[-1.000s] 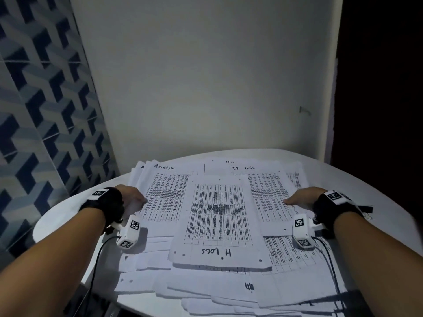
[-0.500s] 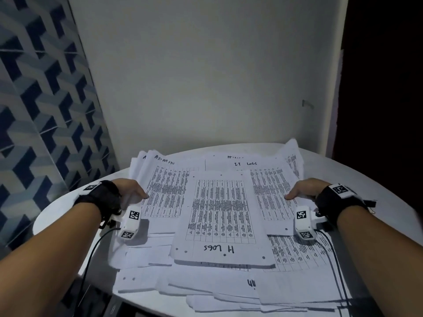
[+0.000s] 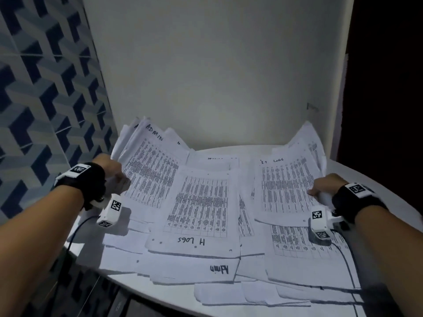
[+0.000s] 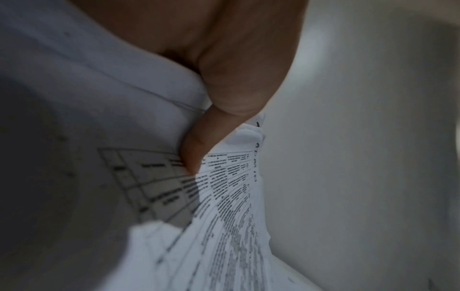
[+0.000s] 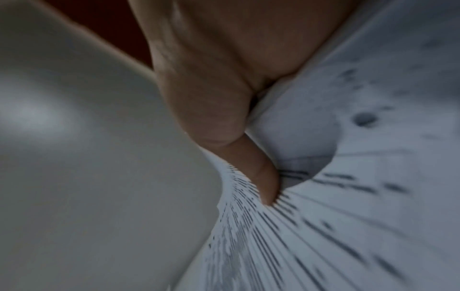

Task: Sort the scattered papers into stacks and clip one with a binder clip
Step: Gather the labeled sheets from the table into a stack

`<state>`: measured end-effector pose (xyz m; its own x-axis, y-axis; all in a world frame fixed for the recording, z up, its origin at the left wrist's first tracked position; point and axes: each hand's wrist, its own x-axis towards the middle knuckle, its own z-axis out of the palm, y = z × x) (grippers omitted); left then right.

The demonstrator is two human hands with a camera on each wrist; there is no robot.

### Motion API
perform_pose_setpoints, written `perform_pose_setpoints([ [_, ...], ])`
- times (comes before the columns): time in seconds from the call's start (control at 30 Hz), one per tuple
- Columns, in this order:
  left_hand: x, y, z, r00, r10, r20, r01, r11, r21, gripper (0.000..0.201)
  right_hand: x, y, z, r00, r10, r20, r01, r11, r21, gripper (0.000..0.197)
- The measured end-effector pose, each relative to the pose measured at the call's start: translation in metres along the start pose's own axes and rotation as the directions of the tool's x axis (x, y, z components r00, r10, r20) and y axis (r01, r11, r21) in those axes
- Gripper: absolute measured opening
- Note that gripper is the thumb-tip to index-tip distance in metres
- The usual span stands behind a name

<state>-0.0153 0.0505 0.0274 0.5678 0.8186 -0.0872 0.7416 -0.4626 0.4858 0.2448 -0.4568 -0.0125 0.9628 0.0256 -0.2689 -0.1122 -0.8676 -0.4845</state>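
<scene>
At six o'clock, loose papers (image 3: 194,266) covered your tabletop (image 3: 377,179). At nine, your left hand (image 3: 112,172) gripped the raised "ADMIN" bundle (image 3: 148,165); at three, your right hand (image 3: 325,185) pinched the lifted "IT LOGS" sheets (image 3: 286,186).

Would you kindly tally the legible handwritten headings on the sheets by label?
Admin: 2
IT Logs: 1
H Logs: 1
Total: 4, leaving out one far heading that is too small to read.
</scene>
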Motion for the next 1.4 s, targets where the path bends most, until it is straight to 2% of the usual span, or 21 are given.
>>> perform_pose_setpoints([
  [0.1,-0.01,-0.007,-0.001,0.992,0.01,0.122,-0.03,0.987,0.156,0.034,0.002,0.003,-0.005,0.998,-0.007,0.054,0.007,1.0,0.011,0.03],
  [0.13,-0.012,-0.008,0.002,0.988,0.003,0.153,-0.027,0.988,0.155,0.036,0.0,0.004,-0.007,0.998,0.002,0.07,-0.003,1.0,0.018,0.032],
  [0.23,-0.027,-0.008,0.015,0.966,-0.002,0.26,-0.013,0.998,0.057,0.042,-0.01,0.002,-0.006,0.992,-0.004,0.127,0.005,1.0,-0.001,0.023],
  [0.37,-0.036,0.004,0.028,0.939,0.033,0.343,-0.028,0.999,-0.021,0.026,-0.022,-0.008,-0.002,0.99,-0.041,0.134,0.05,0.996,-0.069,0.033],
  [0.43,-0.036,0.008,0.026,0.947,0.046,0.318,-0.054,0.998,0.017,0.028,-0.026,-0.011,-0.005,0.992,-0.047,0.117,0.064,0.987,-0.148,0.038],
  [0.5,-0.039,0.013,0.015,0.969,0.039,0.243,-0.089,0.976,0.198,0.035,-0.029,-0.01,-0.011,0.996,-0.06,0.073,0.071,0.984,-0.163,0.038],
  [0.57,-0.036,0.018,-0.002,0.993,0.063,0.104,-0.082,0.978,0.19,0.025,-0.03,-0.009,-0.014,0.997,-0.081,0.017,0.083,0.98,-0.182,0.025],
  [0.63,-0.033,0.025,-0.023,0.996,0.086,-0.001,-0.084,0.977,0.195,0.015,-0.033,-0.012,-0.016,0.992,-0.116,-0.039,0.107,0.977,-0.184,0.013],
  [0.7,-0.034,0.033,-0.038,0.987,0.144,-0.071,-0.128,0.973,0.191,0.013,-0.032,-0.017,-0.017,0.981,-0.16,-0.108,0.144,0.979,-0.141,0.014],
  [0.77,-0.038,0.043,-0.046,0.974,0.215,-0.074,-0.195,0.958,0.21,0.01,-0.033,-0.024,-0.022,0.964,-0.188,-0.185,0.17,0.979,-0.113,0.021],
  [0.87,-0.045,0.055,-0.039,0.971,0.239,0.02,-0.236,0.937,0.258,0.007,-0.042,-0.04,-0.03,0.944,-0.233,-0.234,0.21,0.97,-0.12,0.018],
  [0.93,-0.048,0.062,-0.03,0.964,0.247,0.095,-0.264,0.927,0.266,0.015,-0.044,-0.047,-0.035,0.933,-0.247,-0.261,0.222,0.967,-0.122,0.018],
  [1.0,-0.05,0.067,-0.029,0.96,0.263,0.094,-0.279,0.919,0.28,0.028,-0.048,-0.05,-0.041,0.927,-0.251,-0.279,0.233,0.968,-0.095,0.015],
  [1.07,-0.053,0.071,-0.039,0.961,0.275,0.033,-0.271,0.91,0.315,0.032,-0.049,-0.049,-0.047,0.926,-0.246,-0.287,0.237,0.969,-0.067,0.016],
  [1.2,-0.05,0.076,-0.067,0.928,0.349,-0.13,-0.301,0.908,0.29,0.011,-0.051,-0.047,-0.058,0.905,-0.241,-0.35,0.256,0.967,-0.004,0.023],
  [1.4,-0.047,0.082,-0.098,0.839,0.406,-0.361,-0.319,0.906,0.277,0.012,-0.06,-0.057,-0.075,0.828,-0.182,-0.53,0.292,0.948,0.13,0.031],
])
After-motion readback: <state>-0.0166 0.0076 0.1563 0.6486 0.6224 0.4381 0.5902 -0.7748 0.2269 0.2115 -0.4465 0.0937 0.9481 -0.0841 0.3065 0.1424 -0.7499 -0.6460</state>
